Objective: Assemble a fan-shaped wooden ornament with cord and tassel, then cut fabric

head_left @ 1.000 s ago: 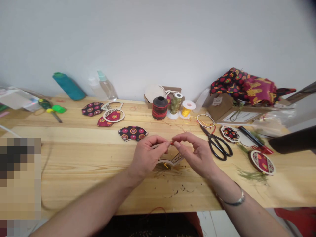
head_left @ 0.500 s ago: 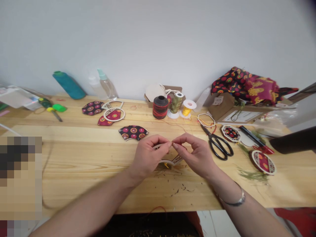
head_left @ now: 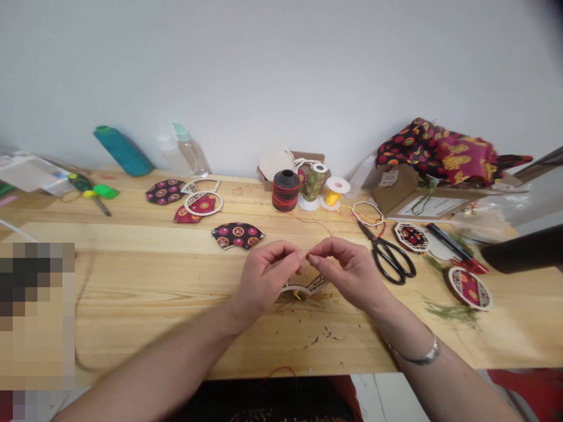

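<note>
My left hand (head_left: 271,272) and my right hand (head_left: 345,271) meet over the middle of the table, thumb and forefinger of each pinched together. A tiny reddish-brown bit shows at the right fingertips; its kind is too small to tell. Beneath the fingers lies a pale openwork frame (head_left: 317,284) with a curved edge, partly hidden by both hands. A short yellow thread (head_left: 297,295) is knotted at its near edge. Left of and beyond my left hand rests a fan-shaped piece of patterned black fabric (head_left: 238,236). Black-handled scissors (head_left: 391,261) lie right of my right hand.
Thread spools (head_left: 285,191) stand at the back near a cardboard box (head_left: 407,196) heaped with patterned cloth (head_left: 453,153). Pale frames (head_left: 203,203) and fabric pieces lie back left. A decorated oval (head_left: 468,289) and a black marker (head_left: 449,241) are at right. Dark scraps (head_left: 328,336) litter the near table.
My hands stay nearly in place; the fingers shift slightly at the pinch. The reddish-brown bit at the right fingertips shows more clearly now. Everything else on the table looks unmoved.
</note>
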A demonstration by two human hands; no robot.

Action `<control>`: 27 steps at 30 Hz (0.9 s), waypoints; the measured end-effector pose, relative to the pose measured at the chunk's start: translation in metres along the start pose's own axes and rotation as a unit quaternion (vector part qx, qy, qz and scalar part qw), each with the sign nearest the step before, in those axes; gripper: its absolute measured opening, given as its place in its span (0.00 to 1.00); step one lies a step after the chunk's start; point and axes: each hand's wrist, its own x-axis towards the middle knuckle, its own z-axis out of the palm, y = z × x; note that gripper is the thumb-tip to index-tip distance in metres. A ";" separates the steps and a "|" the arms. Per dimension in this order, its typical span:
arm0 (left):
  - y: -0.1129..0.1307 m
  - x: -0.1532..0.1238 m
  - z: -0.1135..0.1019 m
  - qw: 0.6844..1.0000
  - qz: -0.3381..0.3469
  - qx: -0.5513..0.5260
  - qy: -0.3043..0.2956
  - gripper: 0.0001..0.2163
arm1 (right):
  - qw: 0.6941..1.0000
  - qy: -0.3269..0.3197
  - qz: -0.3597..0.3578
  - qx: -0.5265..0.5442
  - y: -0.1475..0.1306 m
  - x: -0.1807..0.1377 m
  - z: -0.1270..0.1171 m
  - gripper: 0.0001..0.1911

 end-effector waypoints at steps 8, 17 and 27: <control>0.004 0.003 0.003 1.000 -0.012 0.014 0.024 0.06 | 0.998 0.010 -0.039 -0.050 -0.002 -0.002 0.000 0.04; 0.002 0.004 0.001 0.999 0.007 0.046 0.017 0.05 | 0.999 0.003 -0.023 -0.046 -0.002 -0.001 -0.001 0.05; 0.002 0.002 0.001 0.998 0.045 0.054 -0.001 0.05 | 0.997 -0.031 0.065 0.030 0.003 0.000 -0.004 0.08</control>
